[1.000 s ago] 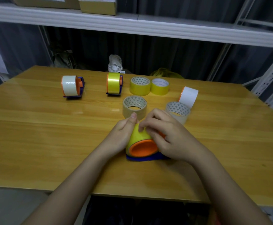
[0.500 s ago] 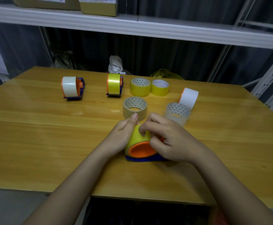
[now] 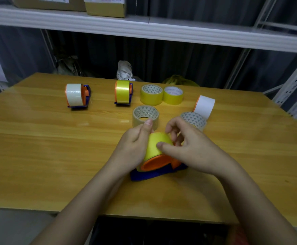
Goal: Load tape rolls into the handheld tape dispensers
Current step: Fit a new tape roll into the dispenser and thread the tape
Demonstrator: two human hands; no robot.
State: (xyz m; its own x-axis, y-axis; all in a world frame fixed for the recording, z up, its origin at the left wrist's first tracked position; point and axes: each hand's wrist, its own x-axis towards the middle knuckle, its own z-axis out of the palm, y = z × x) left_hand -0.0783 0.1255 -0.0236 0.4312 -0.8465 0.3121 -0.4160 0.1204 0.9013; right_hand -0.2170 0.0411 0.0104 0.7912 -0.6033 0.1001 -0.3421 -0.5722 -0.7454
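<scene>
Dispenser [image 3: 157, 171] with a yellow roll [image 3: 157, 145] sits at the centre of the frame, on the wooden table [image 3: 38, 156], and I have both hands around it. Its base is blue and its hub is orange; the roll is already on the hub, with the open orange side turned toward the lower edge of the frame.

My left hand [image 3: 132, 149] grips the roll from the left side — the fingers are curled round it and the thumb points up along its edge. My right hand [image 3: 190, 147] holds the roll from the right: the thumb presses on the yellow face, and the other fingers are bent over the top of the roll. Whether they pinch the tape end I cannot tell.

Further up the frame, left of centre, stands a second dispenser [image 3: 78, 96] loaded with whitish tape, and near it, more to the middle, a third one [image 3: 124, 92] loaded with yellow tape. Just right of that are two loose yellow rolls [image 3: 151, 94], touching each other. A clear roll [image 3: 145, 114] lies just above my left thumb, and another clear roll [image 3: 194, 120] shows behind my right hand. A white roll [image 3: 205, 106] stands on its edge at the upper right of the group — it has an orange rim.
</scene>
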